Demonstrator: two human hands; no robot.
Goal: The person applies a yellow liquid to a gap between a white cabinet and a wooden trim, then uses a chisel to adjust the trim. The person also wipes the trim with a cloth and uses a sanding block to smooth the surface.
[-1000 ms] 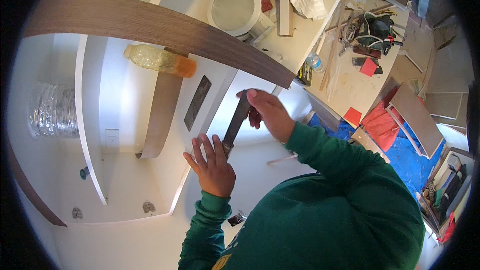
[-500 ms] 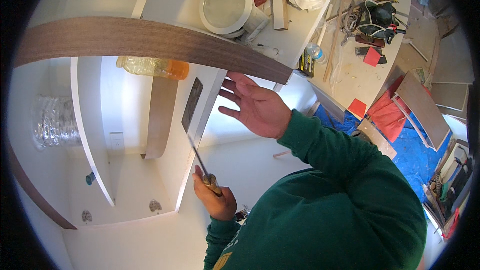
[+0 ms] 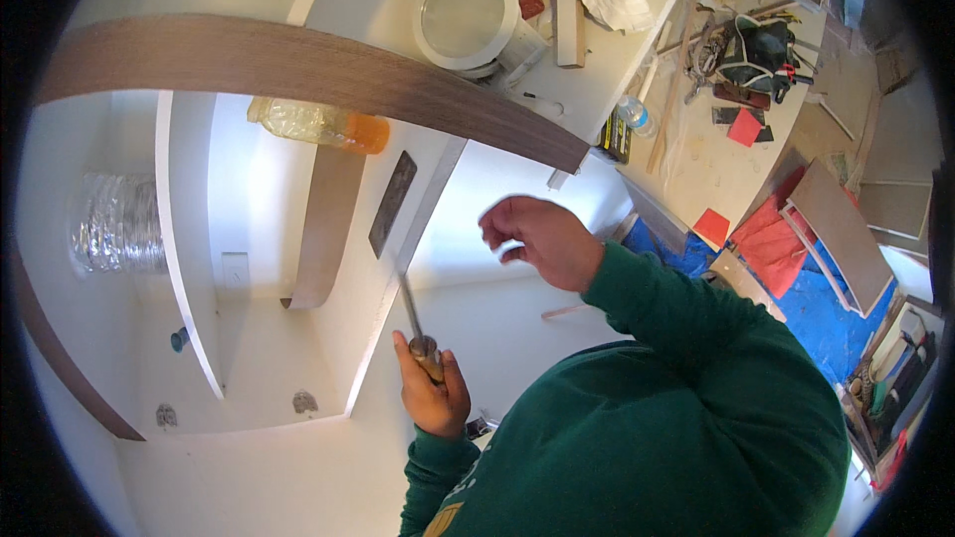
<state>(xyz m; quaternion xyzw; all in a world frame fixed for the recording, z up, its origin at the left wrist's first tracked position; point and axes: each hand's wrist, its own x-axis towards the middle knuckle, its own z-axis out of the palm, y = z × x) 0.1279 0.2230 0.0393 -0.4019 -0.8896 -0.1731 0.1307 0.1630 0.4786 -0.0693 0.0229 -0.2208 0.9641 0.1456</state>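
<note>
The left hand (image 3: 433,393) is wrapped tight around a chisel (image 3: 413,313), its blade angled up against the white cabinet panel's (image 3: 398,268) edge below a dark recess (image 3: 392,204). The right hand (image 3: 537,239), loosely curled, hovers empty. Best keep the blade flat and pushed away from the fingers.

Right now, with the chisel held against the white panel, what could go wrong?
1. The left hand holds the chisel by its handle alone, with the blade against the edge of the white panel; it could slip and scratch the panel.
2. The right hand is raised and empty, apart from the tool, so nothing steadies the blade.
3. The plastic bottle lies on its side just above; a knock might perhaps roll it off.
</note>
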